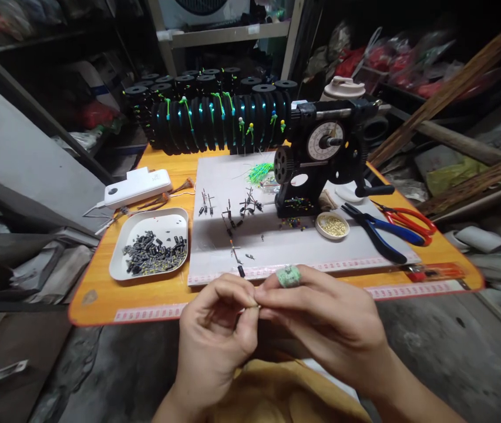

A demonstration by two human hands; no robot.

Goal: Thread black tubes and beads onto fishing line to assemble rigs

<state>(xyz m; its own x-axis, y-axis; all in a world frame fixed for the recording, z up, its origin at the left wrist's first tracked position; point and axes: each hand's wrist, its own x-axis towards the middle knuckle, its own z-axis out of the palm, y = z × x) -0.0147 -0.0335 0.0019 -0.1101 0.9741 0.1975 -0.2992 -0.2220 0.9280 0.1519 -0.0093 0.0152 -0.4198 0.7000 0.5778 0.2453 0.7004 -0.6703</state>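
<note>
My left hand (221, 335) and my right hand (327, 320) meet in front of the table's near edge, fingertips pinched together. What they hold between them is too small to make out. Green tape (288, 276) wraps one finger of my right hand. Just beyond the fingertips, a small black piece on a thin stem (241, 271) lies at the edge of the grey board (215, 258). More such pieces (231, 220) are farther back on the board. To the left, a white tray (118, 258) holds many small black and grey parts.
Behind the board stands a hand-cranked winding machine (303, 188) with black spools (206, 126). Blue-handled pliers (377, 232), red-handled pliers (409, 220) and a dish of gold beads (333, 226) lie right. A white power bank (138, 188) is left.
</note>
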